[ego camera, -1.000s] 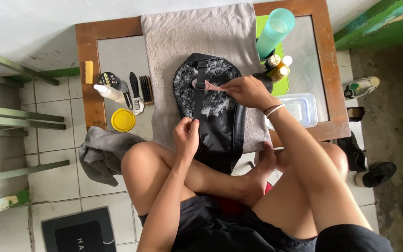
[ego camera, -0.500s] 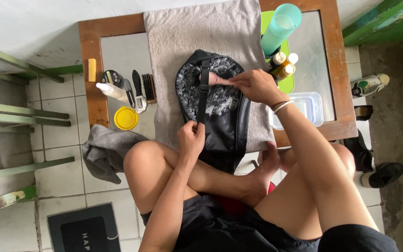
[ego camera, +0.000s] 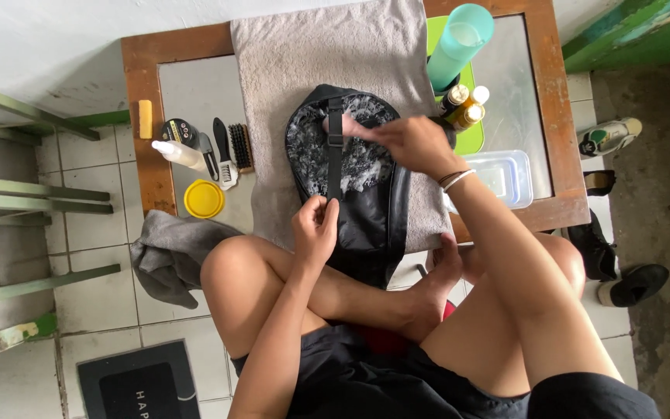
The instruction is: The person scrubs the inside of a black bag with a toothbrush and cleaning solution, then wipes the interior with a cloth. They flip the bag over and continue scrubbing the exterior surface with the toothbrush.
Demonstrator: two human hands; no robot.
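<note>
A black bag lies on a grey towel spread over the counter, its far part covered in white foam and a black strap running down its middle. The left hand pinches the near end of the strap in a narrow grip. The right hand, fingers bent, presses a small pale item, too blurred to identify, onto the foamy far part of the bag.

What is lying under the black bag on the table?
A grey towel lies under the black bag, spread over the wooden table. The part of the towel beneath the bag is covered.
</note>
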